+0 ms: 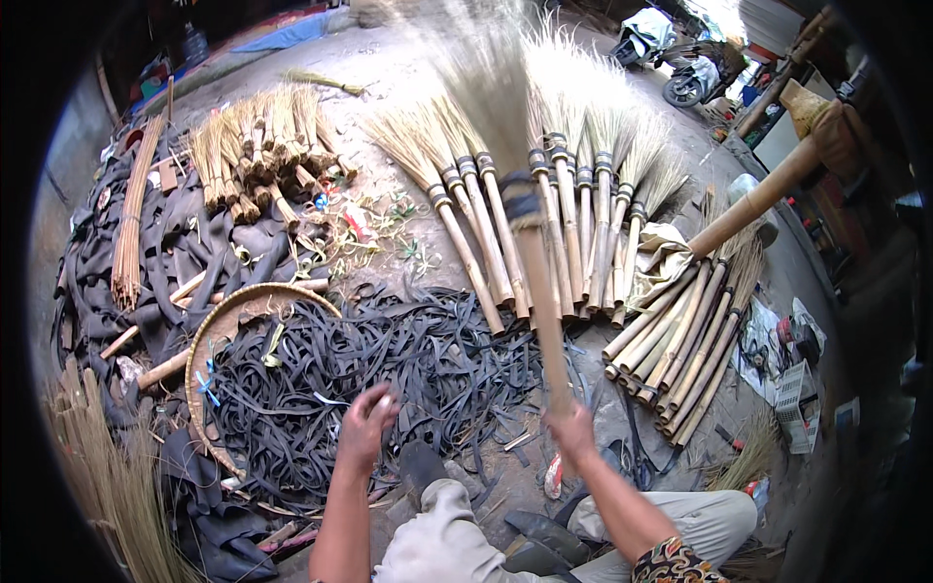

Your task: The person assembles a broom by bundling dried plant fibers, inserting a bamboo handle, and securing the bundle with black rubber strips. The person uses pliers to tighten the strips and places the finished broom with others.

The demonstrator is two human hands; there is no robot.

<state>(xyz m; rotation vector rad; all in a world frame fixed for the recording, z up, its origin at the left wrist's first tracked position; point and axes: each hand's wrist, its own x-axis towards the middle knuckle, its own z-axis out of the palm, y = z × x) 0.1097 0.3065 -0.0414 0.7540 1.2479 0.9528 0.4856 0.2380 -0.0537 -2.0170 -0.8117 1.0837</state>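
Dusty concrete ground point(408, 68) spreads out under the seated person, strewn with broom-making stuff. At near centre the right hand point(571, 428) is closed around the bottom end of a bamboo-handled broom point(533, 253), which stands nearly upright and leans slightly left, its grass head blurred at the far top (a dark band wraps the neck). Left of it, apart, the left hand point(366, 424) hangs loosely curled with something small and pale at its fingertips; what it is I cannot tell. Just beyond both hands lies a heap of black rubber strips point(389, 374), spilling over a round woven tray point(209, 335) on the left. Farther off, a row of finished brooms point(544, 209) lies fanned with heads pointing away, and to its right a stack of bare bamboo handles point(680, 345). Far left sit bundles of grass heads point(258, 146) and a sheaf of thin sticks point(131, 219) on dark rubber sheets. A long bamboo pole point(768, 189) slants at the right, and two parked scooters point(671, 53) stand at the far right.
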